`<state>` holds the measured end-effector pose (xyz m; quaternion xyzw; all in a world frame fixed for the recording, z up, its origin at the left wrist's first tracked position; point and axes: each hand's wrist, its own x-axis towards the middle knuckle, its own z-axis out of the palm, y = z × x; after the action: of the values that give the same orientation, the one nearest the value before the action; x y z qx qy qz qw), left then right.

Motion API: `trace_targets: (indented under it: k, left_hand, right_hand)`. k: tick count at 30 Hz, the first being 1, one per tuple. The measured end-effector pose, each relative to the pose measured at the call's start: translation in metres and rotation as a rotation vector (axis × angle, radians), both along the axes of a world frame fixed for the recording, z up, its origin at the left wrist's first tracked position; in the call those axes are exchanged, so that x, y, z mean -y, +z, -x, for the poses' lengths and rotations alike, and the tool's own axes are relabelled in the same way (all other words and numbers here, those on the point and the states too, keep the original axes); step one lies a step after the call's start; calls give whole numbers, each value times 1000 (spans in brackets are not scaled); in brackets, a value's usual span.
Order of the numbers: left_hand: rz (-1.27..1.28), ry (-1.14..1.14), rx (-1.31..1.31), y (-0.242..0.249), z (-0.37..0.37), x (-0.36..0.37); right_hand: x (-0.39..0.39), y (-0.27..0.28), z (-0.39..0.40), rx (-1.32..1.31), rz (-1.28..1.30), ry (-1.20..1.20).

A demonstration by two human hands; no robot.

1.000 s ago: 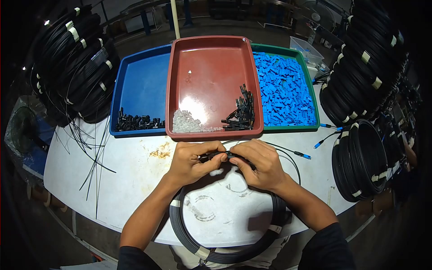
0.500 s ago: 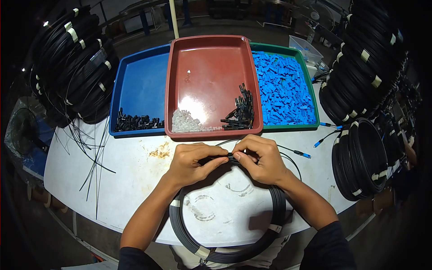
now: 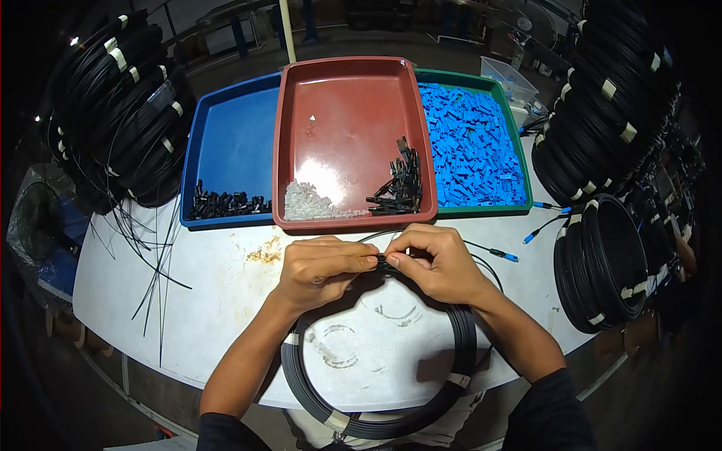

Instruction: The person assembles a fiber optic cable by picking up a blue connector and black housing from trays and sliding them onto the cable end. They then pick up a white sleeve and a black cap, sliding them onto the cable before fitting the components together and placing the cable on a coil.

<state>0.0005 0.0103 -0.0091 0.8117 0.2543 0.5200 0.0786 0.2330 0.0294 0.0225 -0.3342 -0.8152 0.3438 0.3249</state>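
A coil of black cable (image 3: 292,368), banded with pale tape, hangs over the table's front edge and toward my lap. My left hand (image 3: 322,269) is closed on its far side, fingers folded together over the strands. Just beside it, my right hand (image 3: 438,264) pinches the same cable between thumb and forefinger. Only a short dark stretch shows between the fingertips; any small part there is hidden. Past my right hand, a cable end with a blue-tipped connector (image 3: 505,255) lies on the table.
Ahead stand a blue tray (image 3: 233,113) with black pieces, a red tray (image 3: 353,113) with clear and black parts, and a green tray (image 3: 526,197) of blue connector pieces. Cable coils (image 3: 113,113) are stacked at left, more coils (image 3: 602,263) at right. Loose strands (image 3: 159,263) trail across the left tabletop.
My left fingers have closed flatter over the cable, and the thumb has tucked under. My right hand has shifted only slightly, still pinching.
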Motion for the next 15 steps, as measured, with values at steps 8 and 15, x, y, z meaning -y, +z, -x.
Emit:
trace_targets:
  k: [8,15]
  left_hand:
    - [38,37,-1,-1,2,2]
    - [38,62,37,-2,-1,3]
  right_hand:
    - [0,-20,8,-99,-401,10]
    - [6,-22,12,-96,-584,-69]
